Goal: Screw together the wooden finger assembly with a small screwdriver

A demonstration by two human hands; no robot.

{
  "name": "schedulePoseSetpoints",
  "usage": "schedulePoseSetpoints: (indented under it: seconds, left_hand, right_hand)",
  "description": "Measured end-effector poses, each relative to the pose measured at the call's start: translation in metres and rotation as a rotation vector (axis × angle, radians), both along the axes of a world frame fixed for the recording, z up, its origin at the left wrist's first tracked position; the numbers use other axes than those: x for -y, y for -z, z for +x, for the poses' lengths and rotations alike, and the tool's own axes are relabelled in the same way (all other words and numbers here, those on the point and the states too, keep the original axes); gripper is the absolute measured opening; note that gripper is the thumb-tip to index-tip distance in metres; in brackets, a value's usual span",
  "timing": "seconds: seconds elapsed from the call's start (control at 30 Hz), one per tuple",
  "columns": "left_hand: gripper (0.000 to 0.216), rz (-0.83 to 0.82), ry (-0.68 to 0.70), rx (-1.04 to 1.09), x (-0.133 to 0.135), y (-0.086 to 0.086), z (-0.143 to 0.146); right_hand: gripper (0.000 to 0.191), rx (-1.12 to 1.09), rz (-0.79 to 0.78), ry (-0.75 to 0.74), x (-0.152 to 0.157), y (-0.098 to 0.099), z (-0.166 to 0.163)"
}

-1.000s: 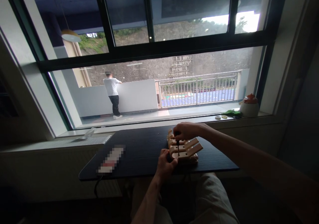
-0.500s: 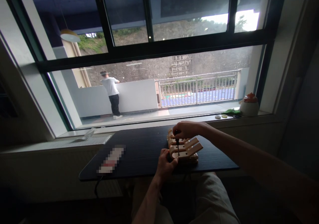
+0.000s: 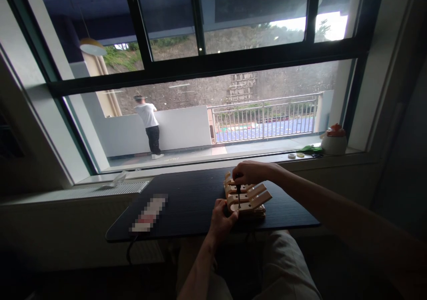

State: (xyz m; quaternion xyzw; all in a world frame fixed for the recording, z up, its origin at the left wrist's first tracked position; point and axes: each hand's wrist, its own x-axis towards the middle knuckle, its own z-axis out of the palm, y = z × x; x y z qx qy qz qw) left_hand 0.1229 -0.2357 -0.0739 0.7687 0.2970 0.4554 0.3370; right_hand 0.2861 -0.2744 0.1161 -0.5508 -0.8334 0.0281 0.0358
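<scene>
A light wooden piece (image 3: pixel 249 200) made of several stacked hook-shaped bars lies on the dark table (image 3: pixel 187 202) near its front edge. My right hand (image 3: pixel 249 173) is closed round the dark handle of a small screwdriver (image 3: pixel 238 194), which stands upright with its tip on the wood. My left hand (image 3: pixel 222 220) grips the near left end of the wooden piece, fingers curled against it.
A small flat object (image 3: pixel 148 213) lies on the table's left part. On the windowsill at right stand a white pot with an orange top (image 3: pixel 333 142), some green stuff and small rings. A radiator grille (image 3: pixel 110 188) runs left. Outside, a person stands on the balcony.
My right hand and the screwdriver have risen very slightly; the left hand and the wooden piece have stayed put. The person outside has shifted a little left.
</scene>
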Motion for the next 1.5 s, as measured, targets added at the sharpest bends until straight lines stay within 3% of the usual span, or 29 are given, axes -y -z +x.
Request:
schedulePoseSetpoints:
  seconds: [0.23, 0.5, 0.8, 0.97, 1.13, 1.5]
  left_hand:
    - [0.014, 0.000, 0.004, 0.000, 0.000, 0.000, 0.000]
    - [0.012, -0.002, 0.001, 0.004, 0.001, -0.002, 0.000]
    - [0.012, 0.003, 0.001, -0.009, 0.001, -0.001, 0.000]
    - [0.013, 0.007, 0.009, 0.003, 0.001, -0.001, -0.001]
    - [0.013, 0.010, 0.007, 0.001, 0.000, 0.001, 0.000]
    - [0.010, 0.021, 0.001, -0.018, -0.001, 0.002, 0.000]
  right_hand:
    - [0.032, 0.038, 0.018, 0.061, -0.002, 0.002, -0.003]
    - [0.030, -0.014, -0.014, 0.013, 0.006, -0.010, -0.006]
    - [0.033, -0.007, -0.052, 0.079, 0.001, 0.003, -0.004]
    - [0.030, 0.016, 0.047, 0.043, 0.003, 0.001, -0.004]
    - [0.029, -0.016, -0.004, -0.011, 0.005, -0.004, -0.005]
    - [0.031, 0.026, 0.093, 0.075, 0.003, 0.005, -0.006]
